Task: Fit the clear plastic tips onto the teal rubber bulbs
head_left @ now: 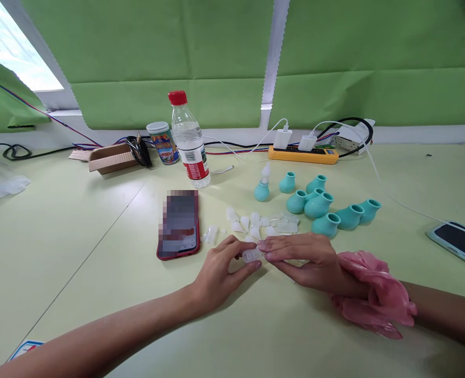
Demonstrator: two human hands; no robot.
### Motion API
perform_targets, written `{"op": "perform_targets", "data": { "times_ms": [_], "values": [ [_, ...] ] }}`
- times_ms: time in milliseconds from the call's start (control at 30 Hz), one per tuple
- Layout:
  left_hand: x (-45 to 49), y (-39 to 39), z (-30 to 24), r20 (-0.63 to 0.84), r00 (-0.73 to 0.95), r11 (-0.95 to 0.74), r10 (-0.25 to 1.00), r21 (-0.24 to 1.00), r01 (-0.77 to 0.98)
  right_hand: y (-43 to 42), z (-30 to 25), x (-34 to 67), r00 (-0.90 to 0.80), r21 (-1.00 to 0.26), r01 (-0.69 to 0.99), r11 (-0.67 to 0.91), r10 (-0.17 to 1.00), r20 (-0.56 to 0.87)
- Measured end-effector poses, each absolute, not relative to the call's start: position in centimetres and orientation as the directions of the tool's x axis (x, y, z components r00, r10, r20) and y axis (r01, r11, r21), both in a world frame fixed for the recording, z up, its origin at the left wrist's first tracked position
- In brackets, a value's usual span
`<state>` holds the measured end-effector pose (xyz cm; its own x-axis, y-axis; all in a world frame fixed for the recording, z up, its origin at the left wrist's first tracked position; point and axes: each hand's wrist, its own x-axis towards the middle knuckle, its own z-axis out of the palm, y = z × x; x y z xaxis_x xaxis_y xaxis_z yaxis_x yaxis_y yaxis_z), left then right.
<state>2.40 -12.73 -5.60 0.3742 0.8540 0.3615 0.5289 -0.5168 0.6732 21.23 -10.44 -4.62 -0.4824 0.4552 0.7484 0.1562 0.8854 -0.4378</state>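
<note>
Just in front of a pile of small parts, a short translucent plastic tube [251, 255] lies sideways between my hands. My left hand [220, 270] pinches it, thumb below and index finger above. The fingers of my right hand [307, 257] close over the tube's right end and hide it. Behind my fingers is a pile of white, pointed plastic tips [245, 222] and clear tubes [287, 226]. Several turquoise squeeze bulbs [318, 205] stand or lean behind my right hand. One turquoise bulb [261, 191] carries a clear tube with a white tip.
A red-cased phone [179, 226] lies left of the parts. Behind it stand a water bottle [191, 144] and a printed can [164, 143], beside an open cardboard box [112, 158]. A yellow power strip [303, 154] holds white chargers. Another phone [458, 241] lies at right on a cable.
</note>
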Motion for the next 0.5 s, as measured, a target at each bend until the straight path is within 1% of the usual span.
{"op": "perform_targets", "data": {
  "times_ms": [100, 167, 500],
  "values": [
    [2.31, -12.79, -5.64, 0.379, 0.369, -0.527, 0.848, 0.674, 0.517, -10.41, -4.24, 21.13, -0.511, -0.384, 0.153, 0.91, 0.406, 0.758],
    [2.3, -12.86, -5.64, 0.385, 0.364, -0.528, 0.848, 0.676, 0.514, -10.39, -4.0, 21.06, -0.519, -0.386, 0.155, 0.909, 0.408, 0.751],
    [2.29, -13.07, -5.66, 0.376, 0.304, -0.483, 0.875, 0.682, 0.548, -10.46, -4.56, 21.02, -0.533, -0.53, 0.175, 0.829, 0.533, 0.657]
  ]
}}
